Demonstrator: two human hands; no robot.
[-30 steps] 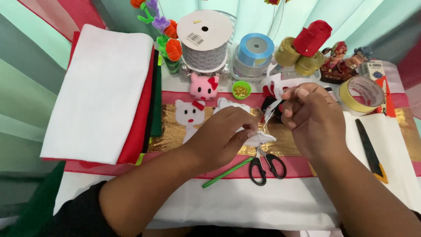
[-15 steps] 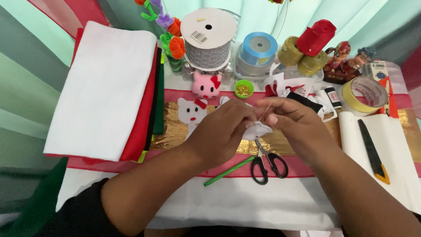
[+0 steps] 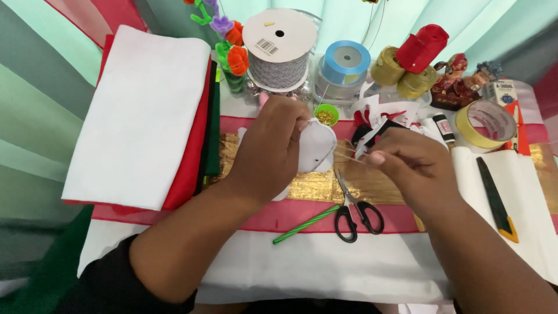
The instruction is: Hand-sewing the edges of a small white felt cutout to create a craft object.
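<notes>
My left hand (image 3: 271,152) grips a small white felt shape (image 3: 317,145) and holds it up over the gold cloth strip (image 3: 314,185). My right hand (image 3: 414,170) is just to the right of it, fingers pinched on a thin pale thread (image 3: 346,152) that runs to the felt shape. Below the hands lie black-handled scissors (image 3: 356,210) and a green stick (image 3: 304,224) on the table.
A stack of white, red and green felt sheets (image 3: 139,110) lies at the left. Ribbon spools (image 3: 280,47), a blue tape roll (image 3: 345,63), gold and red spools (image 3: 410,64), a small green bowl (image 3: 326,114), a wide tape roll (image 3: 483,124) and a utility knife (image 3: 495,200) surround the work area.
My hands came together over the white felt shape, then my right hand moved out to the right with the thread while the left lifted the shape higher.
</notes>
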